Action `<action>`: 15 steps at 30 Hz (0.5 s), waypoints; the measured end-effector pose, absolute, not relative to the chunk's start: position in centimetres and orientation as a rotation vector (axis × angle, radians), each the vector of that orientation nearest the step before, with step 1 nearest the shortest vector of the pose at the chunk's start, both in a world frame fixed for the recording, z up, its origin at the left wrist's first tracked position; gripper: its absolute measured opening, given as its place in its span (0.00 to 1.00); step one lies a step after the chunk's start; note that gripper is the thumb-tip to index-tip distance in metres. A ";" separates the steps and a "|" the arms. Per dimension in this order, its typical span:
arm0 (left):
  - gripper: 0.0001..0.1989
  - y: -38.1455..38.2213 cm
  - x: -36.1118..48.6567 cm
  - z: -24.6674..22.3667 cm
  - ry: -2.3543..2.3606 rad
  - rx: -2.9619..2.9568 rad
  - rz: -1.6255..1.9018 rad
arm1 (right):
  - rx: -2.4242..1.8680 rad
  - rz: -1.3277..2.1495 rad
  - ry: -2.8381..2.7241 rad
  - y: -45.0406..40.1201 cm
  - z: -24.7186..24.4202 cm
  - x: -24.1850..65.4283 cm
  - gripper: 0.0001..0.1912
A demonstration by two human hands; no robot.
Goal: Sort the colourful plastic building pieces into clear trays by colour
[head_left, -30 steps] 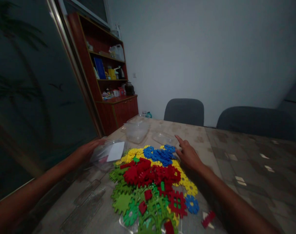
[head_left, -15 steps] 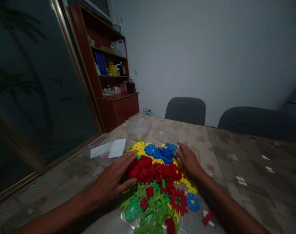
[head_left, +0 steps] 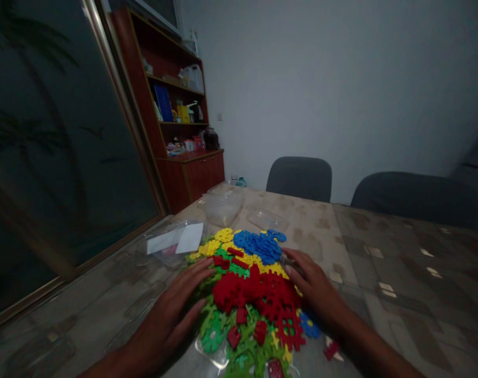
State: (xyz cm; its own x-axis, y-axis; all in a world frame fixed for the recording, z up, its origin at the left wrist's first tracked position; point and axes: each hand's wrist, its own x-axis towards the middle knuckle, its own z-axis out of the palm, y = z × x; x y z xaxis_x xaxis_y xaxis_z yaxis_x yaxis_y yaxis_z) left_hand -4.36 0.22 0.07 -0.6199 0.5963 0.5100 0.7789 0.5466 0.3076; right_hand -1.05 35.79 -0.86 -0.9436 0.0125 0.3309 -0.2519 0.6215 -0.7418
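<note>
A heap of plastic interlocking pieces lies on the table between my hands. Red pieces [head_left: 249, 294] form the middle of it, with flat green pieces [head_left: 242, 338] toward me. Farther back are blue flower-shaped pieces [head_left: 260, 245] and yellow pieces [head_left: 224, 234]. My left hand [head_left: 179, 307] is open at the heap's left side, thumb apart from the fingers, beside the green and red pieces. On the right, my right hand [head_left: 313, 283] is open too, its fingertips close to the blue and yellow pieces; whether they touch is unclear.
Clear plastic containers [head_left: 223, 207] stand behind the heap. White paper [head_left: 189, 238] lies on clear packaging at the left. Two grey chairs [head_left: 300, 178] line the far table edge. A wooden cabinet [head_left: 199, 173] stands at the back left.
Both hands have come nearer to me. The red pieces have shifted toward me, uncovering green ones behind them. The blue pieces lie closer together, a little to the left.
</note>
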 end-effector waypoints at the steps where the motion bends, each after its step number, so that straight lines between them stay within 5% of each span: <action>1: 0.22 -0.8 -4.3 -0.4 -2.444 -1.012 -0.758 | 0.160 1.217 -2.532 36.4 -0.8 -1.6 0.26; 9: 0.17 -5.4 -4.8 -1.2 -2.515 -0.655 -0.748 | 0.244 1.105 -2.534 36.4 -1.0 -6.8 0.22; 15: 0.30 -8.3 -10.4 0.1 -2.446 -0.793 -0.240 | 0.389 1.060 -2.631 34.7 -1.2 -9.4 0.27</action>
